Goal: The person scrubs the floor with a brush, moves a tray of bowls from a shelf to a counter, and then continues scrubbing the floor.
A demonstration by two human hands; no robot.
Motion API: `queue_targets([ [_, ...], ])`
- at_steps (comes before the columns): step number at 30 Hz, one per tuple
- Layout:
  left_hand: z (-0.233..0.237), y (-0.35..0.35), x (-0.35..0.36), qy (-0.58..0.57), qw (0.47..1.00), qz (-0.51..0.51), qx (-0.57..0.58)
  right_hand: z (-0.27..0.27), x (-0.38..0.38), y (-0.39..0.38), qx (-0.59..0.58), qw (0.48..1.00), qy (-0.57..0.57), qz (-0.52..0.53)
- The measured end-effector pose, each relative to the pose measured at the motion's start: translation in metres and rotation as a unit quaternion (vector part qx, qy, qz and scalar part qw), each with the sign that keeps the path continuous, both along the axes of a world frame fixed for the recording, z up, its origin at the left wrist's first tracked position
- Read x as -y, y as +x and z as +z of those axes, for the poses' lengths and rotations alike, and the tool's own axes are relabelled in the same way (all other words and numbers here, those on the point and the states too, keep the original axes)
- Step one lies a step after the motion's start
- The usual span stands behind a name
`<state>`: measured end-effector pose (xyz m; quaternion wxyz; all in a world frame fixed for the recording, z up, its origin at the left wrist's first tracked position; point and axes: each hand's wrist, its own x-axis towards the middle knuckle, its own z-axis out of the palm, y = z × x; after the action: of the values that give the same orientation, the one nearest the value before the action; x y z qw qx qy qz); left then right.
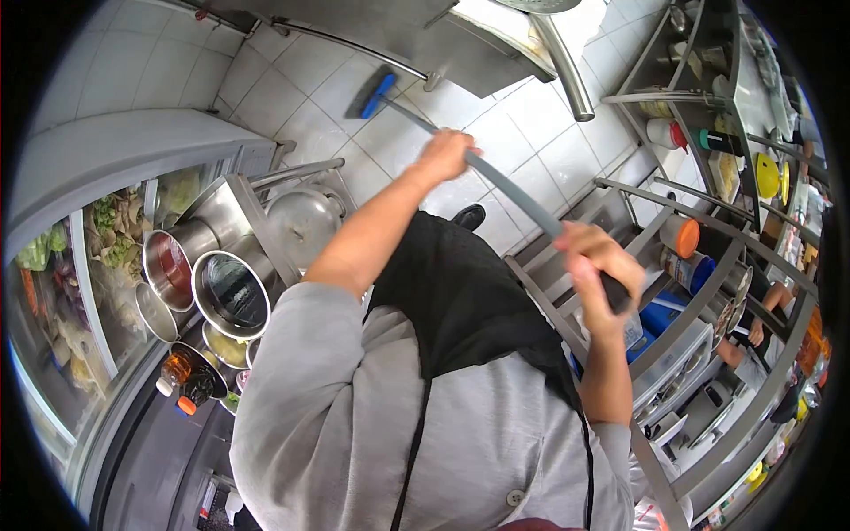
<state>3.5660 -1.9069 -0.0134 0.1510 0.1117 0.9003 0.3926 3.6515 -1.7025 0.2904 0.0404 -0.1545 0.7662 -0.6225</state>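
Both my hands grip a broom (pixel 521 196) with a grey handle. Its head, blue with dark bristles, rests on the white tiled floor (pixel 390 146) at the top left. My left hand (pixel 447 156) is wrapped around the handle's middle, nearer the head. Closer to my body, on the right, my right hand (pixel 606 265) closes around the upper end by its black grip. The broom runs diagonally across the front of my black apron (pixel 478 292). One dark shoe (pixel 468 218) shows beyond the apron.
At left are steel pots (pixel 232 295), sauce bottles (pixel 197 389) and a glass-fronted fridge (pixel 168 128) with vegetables. A lidded pot (pixel 299 226) stands near my left arm. Metal shelving (pixel 651 354) holds containers at right, with another person's hand (pixel 755 333) beyond. A steel counter (pixel 381 35) overhangs the floor ahead.
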Motion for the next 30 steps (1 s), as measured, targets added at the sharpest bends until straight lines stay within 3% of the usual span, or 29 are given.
queue_targets([
  [5, 0.039, 0.019, -0.084, 0.054, 0.993, -0.103, 0.018, 0.047, -0.056, 0.024, -0.001, 0.995, 0.020, -0.097],
  [7, 0.041, 0.029, -0.119, 0.050, 0.985, -0.158, 0.044, 0.068, -0.072, 0.030, -0.007, 0.995, 0.040, -0.094],
  [14, 0.083, 0.043, -0.180, 0.170, 0.964, -0.203, 0.007, 0.120, -0.083, 0.034, -0.063, 0.996, 0.062, -0.031],
  [17, 0.124, 0.036, -0.157, 0.224, 0.956, -0.184, 0.035, 0.152, -0.094, 0.040, -0.079, 0.996, 0.047, -0.010],
  [22, 0.137, 0.028, -0.106, 0.211, 0.966, -0.152, -0.017, 0.160, -0.108, 0.045, -0.073, 0.997, -0.034, -0.017],
  [24, 0.128, 0.019, -0.075, 0.188, 0.971, -0.147, -0.024, 0.139, -0.105, 0.040, -0.076, 0.994, -0.065, -0.054],
  [26, 0.097, 0.013, -0.041, 0.150, 0.981, -0.121, -0.034, 0.104, -0.085, 0.019, -0.049, 0.993, -0.104, -0.015],
  [30, 0.052, 0.005, 0.026, 0.069, 0.996, -0.064, 0.004, 0.030, -0.032, -0.015, 0.030, 0.995, -0.082, -0.047],
])
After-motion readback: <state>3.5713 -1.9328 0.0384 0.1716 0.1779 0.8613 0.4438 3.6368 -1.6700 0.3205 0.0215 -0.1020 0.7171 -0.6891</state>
